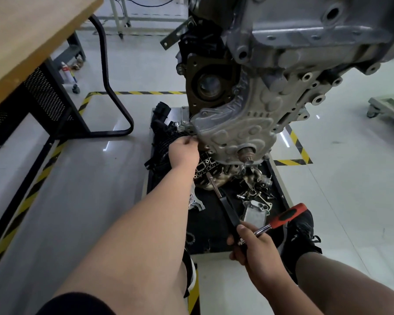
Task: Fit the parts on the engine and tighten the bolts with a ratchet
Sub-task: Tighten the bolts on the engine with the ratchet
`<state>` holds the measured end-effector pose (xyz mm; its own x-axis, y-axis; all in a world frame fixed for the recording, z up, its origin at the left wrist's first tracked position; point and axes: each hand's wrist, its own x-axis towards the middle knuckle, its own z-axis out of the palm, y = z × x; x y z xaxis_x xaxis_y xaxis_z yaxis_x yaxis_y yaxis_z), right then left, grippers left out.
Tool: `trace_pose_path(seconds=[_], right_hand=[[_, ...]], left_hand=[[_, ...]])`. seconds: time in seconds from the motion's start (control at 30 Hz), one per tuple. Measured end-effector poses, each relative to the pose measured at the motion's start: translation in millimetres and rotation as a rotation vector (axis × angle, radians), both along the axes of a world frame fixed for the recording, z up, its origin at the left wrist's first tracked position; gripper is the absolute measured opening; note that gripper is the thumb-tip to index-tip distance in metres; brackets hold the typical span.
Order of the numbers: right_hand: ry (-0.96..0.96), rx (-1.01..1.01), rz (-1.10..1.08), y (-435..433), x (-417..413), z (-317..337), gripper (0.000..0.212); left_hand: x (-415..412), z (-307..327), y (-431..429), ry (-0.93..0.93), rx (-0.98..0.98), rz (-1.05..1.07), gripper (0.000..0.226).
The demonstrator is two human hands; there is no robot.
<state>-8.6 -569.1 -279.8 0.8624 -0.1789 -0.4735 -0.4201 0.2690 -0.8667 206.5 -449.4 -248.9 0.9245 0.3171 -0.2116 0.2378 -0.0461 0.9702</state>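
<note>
Ratchet [289,215] and a black-handled driver [228,208] sit gripped together in the right hand [254,246], low over the parts tray [209,226], likely kept ready while the left hand [184,153], fingers curled, works at the lower edge of the engine cover [234,130]; whether it pinches a bolt I cannot tell.

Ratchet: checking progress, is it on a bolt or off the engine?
Off. The right hand grips the ratchet down over the tray, clear of the engine.

Black short sleeve [73,303] at the top of the L arm, forearms bare otherwise. Left hand [183,153] and right hand [253,244] both bare. Black sneakers: left shoe [190,269] w/ white sole, right shoe [303,233] w/ black laces, bare ankle above it.
</note>
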Motion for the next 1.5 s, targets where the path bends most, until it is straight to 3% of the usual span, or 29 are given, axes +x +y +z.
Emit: trace_pose_path(seconds=[0.13, 0.27, 0.33, 0.43, 0.53, 1.1, 1.33, 1.5], right_hand=[[-0.004, -0.031, 0.025, 2, 2, 3, 0.018], [-0.053, -0.074, 0.069, 4, 2, 10, 0.022], [-0.089, -0.104, 0.082, 5, 2, 14, 0.025], [-0.121, -0.135, 0.051, 7, 6, 17, 0.027], [-0.120, -0.143, 0.019, 7, 12, 18, 0.027], [-0.173, -0.181, 0.061, 3, 20, 21, 0.029], [-0.161, -0.190, 0.070, 2, 19, 21, 0.026], [-0.142, -0.191, 0.064, 3, 20, 20, 0.027]], left_hand=[[-1, 1, 5, -0.114, 0.191, -0.072, 0.017], [0, 3, 5, -0.115, 0.240, -0.077, 0.020], [1, 4, 4, -0.003, 0.140, -0.050, 0.021], [-4, 7, 3, 0.393, -0.261, -0.010, 0.029], [-9, 9, 5, 0.520, -0.471, -0.081, 0.033], [-12, 18, 2, 0.513, -0.524, -0.164, 0.043], [-10, 18, 5, 0.465, -0.609, -0.082, 0.035], [-8, 17, 6, 0.468, -0.508, -0.072, 0.038]])
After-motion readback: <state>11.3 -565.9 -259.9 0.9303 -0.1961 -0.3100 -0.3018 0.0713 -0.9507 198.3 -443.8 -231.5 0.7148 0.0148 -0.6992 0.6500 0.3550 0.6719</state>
